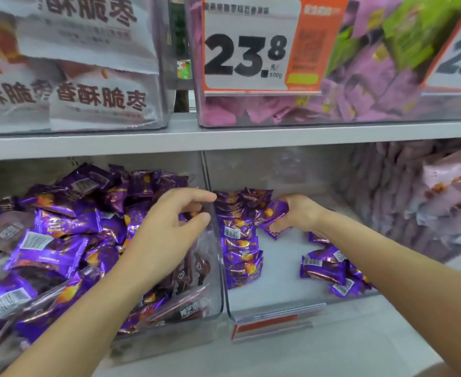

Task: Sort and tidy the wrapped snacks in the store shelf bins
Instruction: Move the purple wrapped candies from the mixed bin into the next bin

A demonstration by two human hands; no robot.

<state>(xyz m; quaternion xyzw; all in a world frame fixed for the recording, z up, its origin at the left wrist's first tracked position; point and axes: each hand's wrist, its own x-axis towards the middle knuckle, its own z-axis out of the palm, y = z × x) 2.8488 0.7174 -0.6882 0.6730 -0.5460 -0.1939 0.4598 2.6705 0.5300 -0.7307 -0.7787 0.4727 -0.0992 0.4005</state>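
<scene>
Purple foil, crinkly: one wrapped snack (274, 213) is clenched in the right hand (300, 213), its fingers (277, 227) curled under the packet and the thumb over it, at the back of the middle bin (264, 292). Judgement: the packet is light, soft-sided and slippery, and the contents may crush, so a gentle hold across the flat faces or by a crimped end seam should serve, not a squeeze. Just left of those fingers a stacked row (240, 248) of the same snacks runs along the bin's left wall, front to back. Toward the person and right of the fingers, a few loose packets (324, 268) lie at odd angles, partly under the right forearm; between them and the row the bin floor is bare white. The left hand (169, 229) hovers at the wall between the bins, fingers loosely curved, thumb and forefinger apart, gripping nothing I can see. Below and left of those fingers the left bin (218, 295) holds a jumbled heap (61, 240) of purple packets, barcodes facing all ways. Far right of the right-hand fingers: pale pink packets (447, 191). Above, past the shelf board (224, 137), one clear bin of pink packets (278, 110) carries a price tag (251, 47), another holds white bags (88, 99).
</scene>
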